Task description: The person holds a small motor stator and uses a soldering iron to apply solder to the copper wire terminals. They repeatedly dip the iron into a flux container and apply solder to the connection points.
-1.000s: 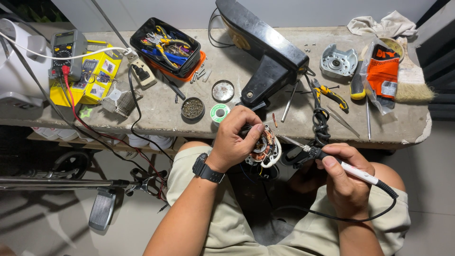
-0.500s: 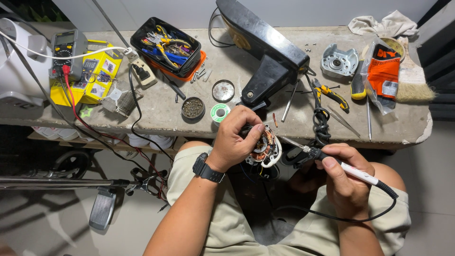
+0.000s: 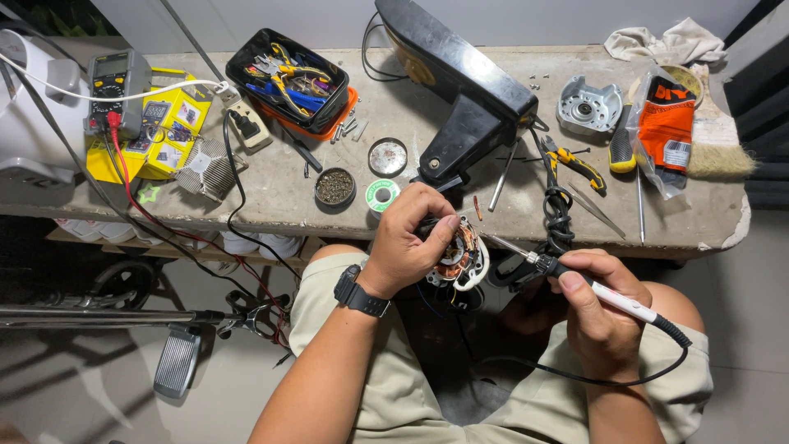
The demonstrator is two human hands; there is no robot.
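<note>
**Bench entry: motor stator under the soldering iron**

Hidden or unclear: the left hand [image 3: 415, 238] covers most of the near half of the stator [image 3: 460, 256]; the iron's tip contact point is too small to make out. The cable runs off behind the right thigh.

Surface and room: worn concrete-grey table [image 3: 271, 193], pale tiled floor below. On it: multimeter [image 3: 115, 82], black parts tray [image 3: 288, 78], solder spool [image 3: 380, 196], large black housing [image 3: 460, 82], pliers [image 3: 575, 163], brush [image 3: 715, 140].

Item: stator, round, white rim, copper windings, held over the lap just off the table edge. Left hand clenched around it; right hand [image 3: 600, 316] grasping the soldering iron [image 3: 592, 284], tip beside the stator.
</note>
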